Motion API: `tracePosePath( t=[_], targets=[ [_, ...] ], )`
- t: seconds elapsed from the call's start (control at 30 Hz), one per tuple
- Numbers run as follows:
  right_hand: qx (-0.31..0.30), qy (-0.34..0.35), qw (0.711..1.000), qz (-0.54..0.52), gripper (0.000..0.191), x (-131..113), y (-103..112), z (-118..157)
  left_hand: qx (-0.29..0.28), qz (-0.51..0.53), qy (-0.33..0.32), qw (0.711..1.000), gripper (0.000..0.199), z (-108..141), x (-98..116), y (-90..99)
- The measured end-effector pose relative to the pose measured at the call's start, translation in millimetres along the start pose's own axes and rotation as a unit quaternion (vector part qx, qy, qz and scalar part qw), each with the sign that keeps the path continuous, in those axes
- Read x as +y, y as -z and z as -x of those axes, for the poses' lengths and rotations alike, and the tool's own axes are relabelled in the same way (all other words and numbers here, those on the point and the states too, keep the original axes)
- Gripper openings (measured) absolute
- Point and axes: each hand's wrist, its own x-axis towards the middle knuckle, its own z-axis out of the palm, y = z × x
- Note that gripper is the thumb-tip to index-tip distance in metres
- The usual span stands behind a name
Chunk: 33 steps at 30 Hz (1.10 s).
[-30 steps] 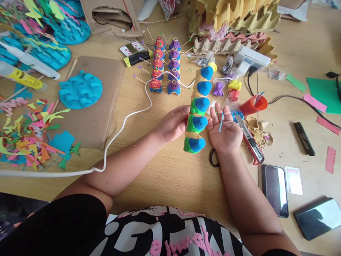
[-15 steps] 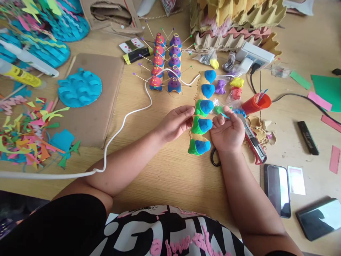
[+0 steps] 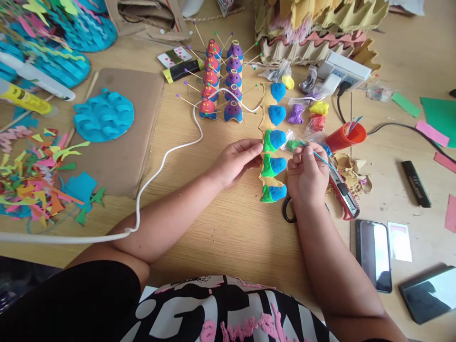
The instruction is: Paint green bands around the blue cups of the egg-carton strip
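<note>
My left hand [image 3: 239, 162] is closed on the left edge of an egg-carton strip [image 3: 269, 124], thumb on top. The strip's cups carry blue clay, and the three nearest me also have green clay. To the right of the strip, my right hand [image 3: 309, 173] pinches a thin blue tool [image 3: 321, 158] between thumb and fingers. Beyond my left hand stand a red-and-blue strip [image 3: 210, 84] and a purple-and-blue strip [image 3: 233, 81], with faces and pins stuck in them. Green clay [image 3: 294, 145] in a plastic bag lies near my right fingertips.
A red cup [image 3: 346, 137] and a box cutter [image 3: 344, 190] lie right of my right hand. A white cable [image 3: 167, 156] crosses my left forearm. Egg cartons [image 3: 320, 23] are stacked at the back. Cardboard [image 3: 121, 166] and paper scraps [image 3: 42, 175] are on the left, a phone [image 3: 374, 256] on the right.
The strip has turned and shifted slightly right at its near end. My right fingers have curled in around the blue tool, which now points down to the right.
</note>
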Motion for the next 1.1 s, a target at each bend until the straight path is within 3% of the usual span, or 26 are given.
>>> tracePosePath(
  t=[0.2, 0.3, 0.53, 0.83, 1.1],
  targets=[
    [-0.014, 0.036, 0.999, 0.001, 0.044, 3.1, 0.9, 1.5, -0.019, -0.008, -0.001, 1.000, 0.045, 0.4, 0.7, 0.3],
    [-0.042, 0.082, 0.994, 0.049, 0.038, 4.6, 0.5, 5.8, -0.019, -0.013, -0.005, 1.000, 0.045, 0.5, -1.0, -0.1],
    [-0.068, 0.241, 0.945, 0.211, 0.032, 6.2, 1.9, 9.9, 0.001, -0.047, -0.011, 0.999, 0.046, 1.0, -3.1, -1.6],
    [-0.142, 0.220, 0.926, 0.272, 0.028, 4.8, 4.8, 13.6, -0.001, -0.075, -0.001, 0.997, 0.044, 3.9, -0.9, -3.0],
    [-0.130, 0.217, 0.916, 0.312, 0.036, -2.4, -0.5, 18.3, -0.008, -0.115, -0.030, 0.993, 0.039, 3.1, -6.2, 1.9]
  ],
)
